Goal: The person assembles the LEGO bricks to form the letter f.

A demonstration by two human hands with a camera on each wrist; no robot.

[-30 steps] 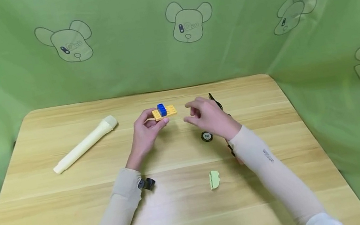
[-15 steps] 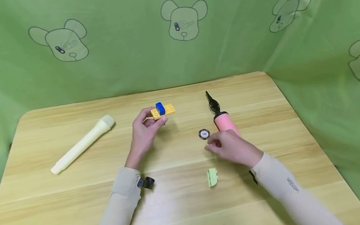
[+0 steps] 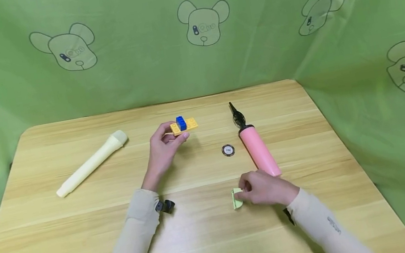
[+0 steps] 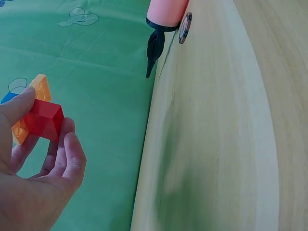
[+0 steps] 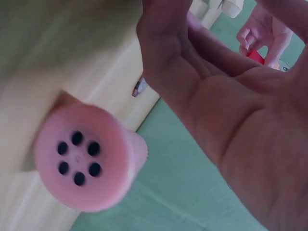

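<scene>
My left hand [image 3: 162, 149] grips a small stack of toy bricks above the table. In the head view a blue brick [image 3: 181, 123] stands on a yellow plate brick [image 3: 191, 124]. From the left wrist, a red brick [image 4: 45, 118] also shows, fixed to the yellow plate on the side away from the blue one, with thumb and fingers around it. Lower right, my right hand [image 3: 264, 188] pinches a light green toy brick [image 3: 238, 204] at the tabletop. That brick is partly covered by the thumb, and the right wrist view hides it behind the palm.
A pink hand pump [image 3: 258, 150] with a black nozzle lies just beyond my right hand. Left of it is a round black-and-white poker chip [image 3: 228, 150]. A cream microphone-shaped object [image 3: 91, 164] lies at the left. Green curtain [image 3: 150, 63] surrounds the wooden table [image 3: 203, 244].
My right hand has come away from beside the held bricks, down past the poker chip, and taken hold of the light green brick. The left hand has stayed nearly still with its bricks.
</scene>
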